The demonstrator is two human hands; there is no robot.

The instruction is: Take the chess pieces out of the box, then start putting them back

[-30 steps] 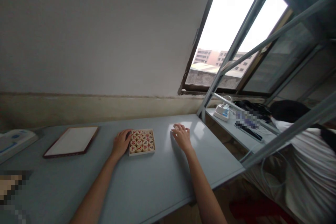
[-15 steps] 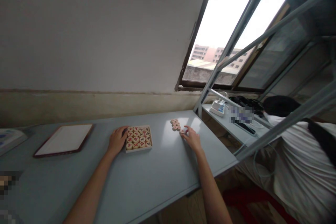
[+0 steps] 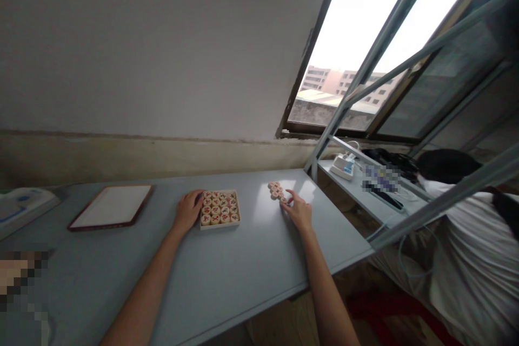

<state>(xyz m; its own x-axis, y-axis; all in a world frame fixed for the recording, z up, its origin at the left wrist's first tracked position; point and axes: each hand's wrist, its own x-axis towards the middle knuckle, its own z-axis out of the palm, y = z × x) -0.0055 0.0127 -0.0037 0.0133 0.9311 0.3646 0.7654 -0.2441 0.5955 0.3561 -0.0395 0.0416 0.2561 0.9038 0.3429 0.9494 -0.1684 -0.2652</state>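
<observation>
A shallow square box [image 3: 221,226] sits on the desk, filled with rows of round wooden Chinese chess pieces [image 3: 216,210] marked in red and dark characters. My left hand [image 3: 188,212] is curled against the box's left side, fingers at its far left corner. To the right, several loose pieces [image 3: 276,190] lie in a small cluster on the desk. At the near end of that cluster, my right hand [image 3: 299,211] has thumb and forefinger around one chess piece [image 3: 283,201], which appears to be at desk level.
A white board with a dark frame [image 3: 111,206] lies left on the grey desk [image 3: 243,270]. A white device [image 3: 24,208] is at the far left. A metal bed frame [image 3: 375,48] rises at right, near a power strip [image 3: 343,166] and a person in a white shirt [image 3: 466,243].
The view has turned slightly left, so things appear shifted right. Both hands keep nearly the same places, the left at the box and the right at the loose pieces.
</observation>
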